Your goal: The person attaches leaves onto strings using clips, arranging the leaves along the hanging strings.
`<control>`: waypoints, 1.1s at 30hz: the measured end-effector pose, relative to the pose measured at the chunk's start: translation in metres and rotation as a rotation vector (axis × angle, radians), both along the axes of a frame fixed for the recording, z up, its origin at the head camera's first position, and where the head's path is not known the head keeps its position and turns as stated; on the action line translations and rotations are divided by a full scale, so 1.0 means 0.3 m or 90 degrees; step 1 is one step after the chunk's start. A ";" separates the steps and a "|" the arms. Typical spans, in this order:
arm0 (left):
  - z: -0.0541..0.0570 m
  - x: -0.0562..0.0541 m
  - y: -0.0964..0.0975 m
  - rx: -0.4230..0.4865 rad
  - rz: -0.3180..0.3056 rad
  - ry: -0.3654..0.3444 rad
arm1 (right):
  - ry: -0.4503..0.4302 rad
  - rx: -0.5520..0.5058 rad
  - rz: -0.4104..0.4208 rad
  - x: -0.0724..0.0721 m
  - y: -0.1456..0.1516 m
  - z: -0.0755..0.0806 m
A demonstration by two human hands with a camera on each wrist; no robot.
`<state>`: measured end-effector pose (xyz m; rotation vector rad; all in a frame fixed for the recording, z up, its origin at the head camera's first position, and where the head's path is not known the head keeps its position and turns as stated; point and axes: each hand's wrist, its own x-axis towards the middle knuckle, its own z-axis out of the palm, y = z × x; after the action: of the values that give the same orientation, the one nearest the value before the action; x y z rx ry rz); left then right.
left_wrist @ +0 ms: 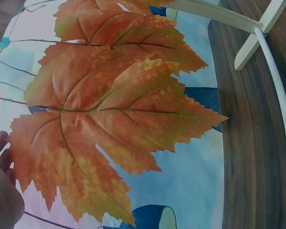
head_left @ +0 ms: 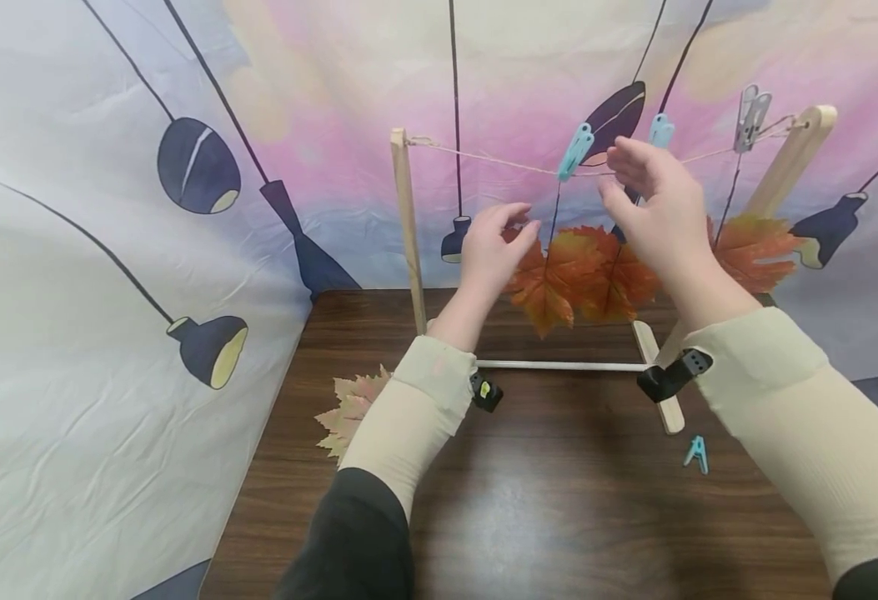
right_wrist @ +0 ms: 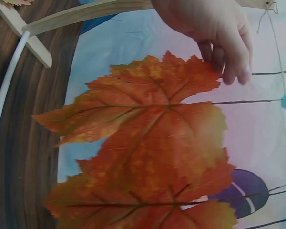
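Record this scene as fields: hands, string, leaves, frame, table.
left hand: beside the leftmost orange leaf, contact unclear
right hand: raised at the string, seemingly holding nothing
string: bears two blue clothespins, one grey clothespin
hung leaves: three, orange
frame: wooden posts, white crossbar
table: pale leaf partly behind left sleeve; loose blue clothespin

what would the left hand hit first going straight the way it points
Likely the stem of the leftmost hanging orange leaf, just beyond the left hand in the head view, though how their depths line up is unclear.
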<state>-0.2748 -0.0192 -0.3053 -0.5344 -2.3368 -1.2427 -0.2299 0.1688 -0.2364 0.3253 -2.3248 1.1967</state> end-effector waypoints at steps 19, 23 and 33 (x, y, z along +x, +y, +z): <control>-0.089 0.060 -0.105 -0.007 -0.011 0.033 | 0.042 0.083 -0.001 0.075 0.082 -0.226; -0.117 0.072 -0.138 -0.078 -0.011 0.057 | 0.036 0.086 -0.010 0.081 0.101 -0.270; -0.185 0.069 -0.238 -0.156 -0.052 -0.001 | 0.000 0.091 -0.022 0.095 0.158 -0.371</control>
<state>-0.2543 -0.0906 -0.3607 -0.7149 -2.5074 -0.9960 -0.2014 0.2161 -0.3477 0.3323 -2.4111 1.0170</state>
